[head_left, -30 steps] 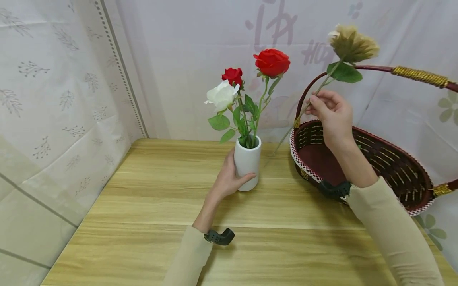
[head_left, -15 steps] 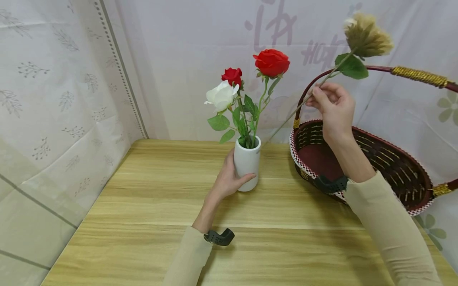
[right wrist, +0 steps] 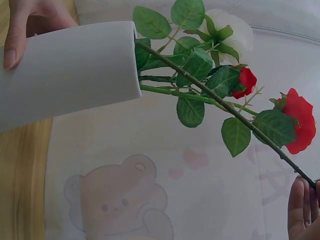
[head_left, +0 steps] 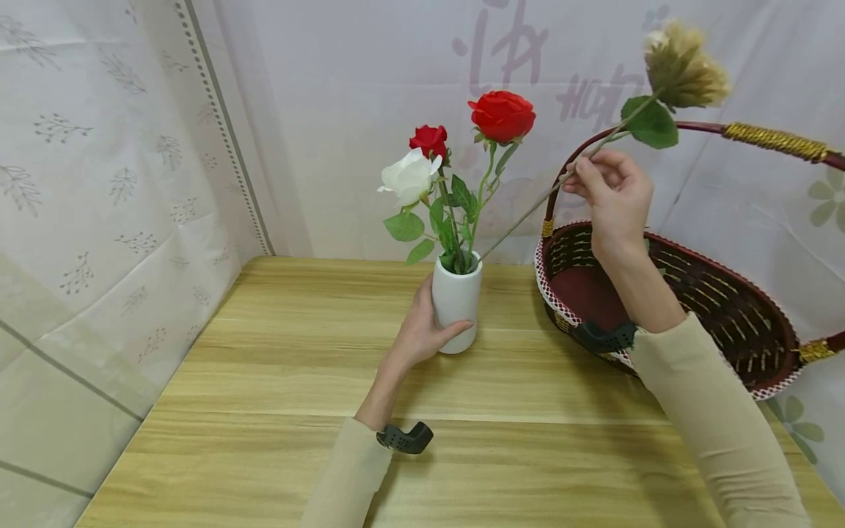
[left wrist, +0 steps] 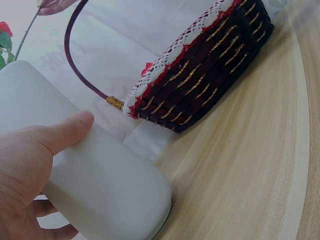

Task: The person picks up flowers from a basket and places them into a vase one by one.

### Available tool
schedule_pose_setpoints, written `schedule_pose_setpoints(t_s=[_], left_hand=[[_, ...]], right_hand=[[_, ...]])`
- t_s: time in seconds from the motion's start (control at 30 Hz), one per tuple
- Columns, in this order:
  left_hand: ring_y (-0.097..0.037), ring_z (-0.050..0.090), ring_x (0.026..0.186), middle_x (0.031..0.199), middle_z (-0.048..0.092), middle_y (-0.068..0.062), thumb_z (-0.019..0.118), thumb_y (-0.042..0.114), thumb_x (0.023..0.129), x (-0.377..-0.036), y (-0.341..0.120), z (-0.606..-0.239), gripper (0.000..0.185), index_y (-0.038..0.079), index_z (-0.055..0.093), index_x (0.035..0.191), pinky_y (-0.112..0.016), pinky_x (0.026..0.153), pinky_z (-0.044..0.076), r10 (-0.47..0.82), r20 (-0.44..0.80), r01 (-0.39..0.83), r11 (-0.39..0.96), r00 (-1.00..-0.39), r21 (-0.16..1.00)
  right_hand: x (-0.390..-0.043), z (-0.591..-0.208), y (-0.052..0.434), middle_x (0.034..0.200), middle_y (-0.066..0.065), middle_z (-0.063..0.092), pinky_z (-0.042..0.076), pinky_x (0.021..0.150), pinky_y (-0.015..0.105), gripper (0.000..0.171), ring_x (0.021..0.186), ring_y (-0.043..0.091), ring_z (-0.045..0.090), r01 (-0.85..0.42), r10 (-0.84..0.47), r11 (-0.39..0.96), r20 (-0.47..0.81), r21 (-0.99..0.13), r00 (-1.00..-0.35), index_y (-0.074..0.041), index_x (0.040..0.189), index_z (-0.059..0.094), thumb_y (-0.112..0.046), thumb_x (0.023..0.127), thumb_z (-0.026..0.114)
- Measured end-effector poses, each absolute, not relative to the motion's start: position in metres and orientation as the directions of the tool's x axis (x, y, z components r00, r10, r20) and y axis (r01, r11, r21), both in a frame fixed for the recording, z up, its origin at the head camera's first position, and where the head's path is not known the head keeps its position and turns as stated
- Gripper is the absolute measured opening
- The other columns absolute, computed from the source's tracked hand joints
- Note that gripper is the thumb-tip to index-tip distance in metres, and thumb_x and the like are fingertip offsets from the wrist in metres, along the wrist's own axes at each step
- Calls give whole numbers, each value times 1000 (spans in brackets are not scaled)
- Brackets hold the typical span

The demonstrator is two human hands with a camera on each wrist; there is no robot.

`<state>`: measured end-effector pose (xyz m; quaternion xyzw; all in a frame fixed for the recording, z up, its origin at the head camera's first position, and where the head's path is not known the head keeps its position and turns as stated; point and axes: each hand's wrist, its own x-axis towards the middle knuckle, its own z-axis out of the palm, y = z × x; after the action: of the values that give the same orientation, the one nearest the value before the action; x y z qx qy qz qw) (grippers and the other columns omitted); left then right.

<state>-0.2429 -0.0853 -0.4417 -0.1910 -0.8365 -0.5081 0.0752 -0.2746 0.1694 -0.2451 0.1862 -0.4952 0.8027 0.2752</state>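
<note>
The left hand [head_left: 422, 330] is wrapping its fingers and thumb around the white vase [head_left: 455, 301], which is standing upright on the wooden table [head_left: 264, 381] with 3 roses [head_left: 455, 139] in it: 2 red, 1 white. The right hand [head_left: 610, 194] is pinching the stem of a tan flower [head_left: 683, 66], slanting it so the stem's lower tip is reaching the vase mouth. A dark woven basket [head_left: 726, 308] is sitting just beside the vase.

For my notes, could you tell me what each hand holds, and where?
Left hand grips the white vase around its body; right hand pinches the beige flower mid-stem.
</note>
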Motion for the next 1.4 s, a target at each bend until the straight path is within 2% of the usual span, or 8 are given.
schedule_pose_setpoints(t_s=[0.6, 1.2, 1.4], left_hand=[[-29, 44, 132, 152, 34, -14, 84, 32, 85, -243, -86, -442, 106, 13, 12, 161, -51, 107, 40, 244, 318, 394, 408, -916, 824], [-28, 44, 132, 152, 34, -14, 84, 32, 85, -244, -85, -442, 106, 14, 12, 161, -51, 107, 40, 250, 319, 397, 398, -914, 827], [-29, 44, 131, 152, 34, -15, 84, 32, 85, -244, -86, -442, 106, 13, 12, 161, -51, 107, 40, 248, 320, 397, 402, -915, 825]], right_hand=[[-274, -265, 151, 86, 14, 70, 58, 69, 28, 5, 70, 21, 67, -615, 171, -250, 591, -748, -789, 6, 97, 64, 8, 92, 67], [-276, -287, 137, 91, 14, 69, 59, 70, 29, 10, 72, 20, 67, -609, 125, -210, 597, -765, -792, 11, 101, 64, 7, 92, 68], [-276, -293, 132, 91, 12, 71, 58, 70, 28, 9, 72, 19, 67, -608, 124, -160, 595, -778, -794, 7, 100, 65, 5, 92, 69]])
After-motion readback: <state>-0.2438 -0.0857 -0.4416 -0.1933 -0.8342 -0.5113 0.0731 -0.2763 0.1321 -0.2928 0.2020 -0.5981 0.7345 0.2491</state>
